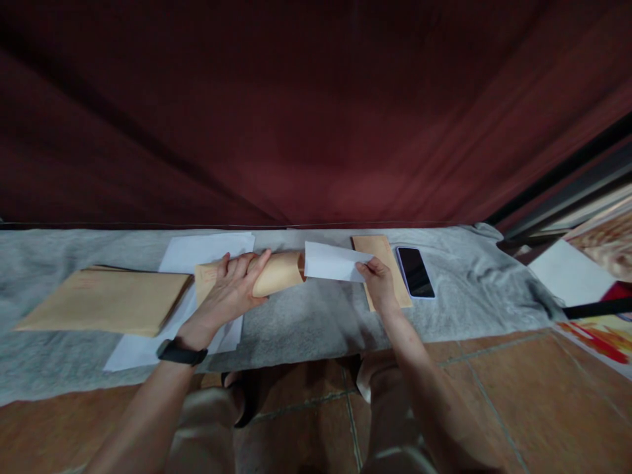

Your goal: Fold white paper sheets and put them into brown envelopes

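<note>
My left hand (pixel 237 283) is closed around a brown paper envelope (pixel 280 273), its fingers over the top and the thumb side beneath. The envelope bulges, and its mouth gapes toward the right. Between thumb and fingers, my right hand (pixel 379 280) pinches the right end of a folded white sheet of paper (pixel 333 261). That paper's left edge is right at the envelope's mouth; whether it reaches inside I cannot tell. Under my right hand lies another brown envelope (pixel 395 289), partly covered by the hand.
A stack of brown envelopes (pixel 108 299) lies at the left, partly over white sheets (pixel 143 345). A phone (pixel 415 272) rests to the right on the grey cloth (pixel 306 329). Behind the narrow table hangs a dark red curtain (pixel 316 131). Printed material (pixel 602 336) is at the far right.
</note>
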The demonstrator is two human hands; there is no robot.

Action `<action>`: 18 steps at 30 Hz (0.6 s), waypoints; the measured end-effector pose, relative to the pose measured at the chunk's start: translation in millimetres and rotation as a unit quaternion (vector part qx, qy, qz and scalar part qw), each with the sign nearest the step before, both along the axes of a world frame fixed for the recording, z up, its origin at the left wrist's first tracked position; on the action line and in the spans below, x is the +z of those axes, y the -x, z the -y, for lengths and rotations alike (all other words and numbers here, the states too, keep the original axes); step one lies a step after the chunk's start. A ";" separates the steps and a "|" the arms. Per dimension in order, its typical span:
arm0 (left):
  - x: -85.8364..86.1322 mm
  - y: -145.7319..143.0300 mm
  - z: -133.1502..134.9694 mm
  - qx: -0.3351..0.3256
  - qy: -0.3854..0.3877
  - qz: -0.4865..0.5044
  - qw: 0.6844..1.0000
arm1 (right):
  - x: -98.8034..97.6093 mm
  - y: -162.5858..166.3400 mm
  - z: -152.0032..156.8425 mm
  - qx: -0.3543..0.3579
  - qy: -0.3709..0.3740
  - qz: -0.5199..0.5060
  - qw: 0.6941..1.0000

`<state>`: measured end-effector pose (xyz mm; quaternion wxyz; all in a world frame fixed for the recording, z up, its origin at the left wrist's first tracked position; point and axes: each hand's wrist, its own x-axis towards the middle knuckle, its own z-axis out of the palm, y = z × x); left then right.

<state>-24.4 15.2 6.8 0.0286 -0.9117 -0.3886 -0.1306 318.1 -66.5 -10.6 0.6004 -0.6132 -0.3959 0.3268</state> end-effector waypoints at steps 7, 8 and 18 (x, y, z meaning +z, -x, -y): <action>-2.8 0.2 -1.5 -0.010 -0.020 0.037 0.999 | -7.7 -3.8 -3.0 0.046 0.058 0.073 0.995; -2.7 0.0 -1.2 -0.010 -0.021 0.041 0.999 | -8.8 -6.0 -3.2 0.048 0.070 0.095 0.992; 0.2 -2.6 0.9 -0.011 -0.039 0.007 0.999 | -6.7 -10.9 -5.0 0.083 0.089 0.156 0.980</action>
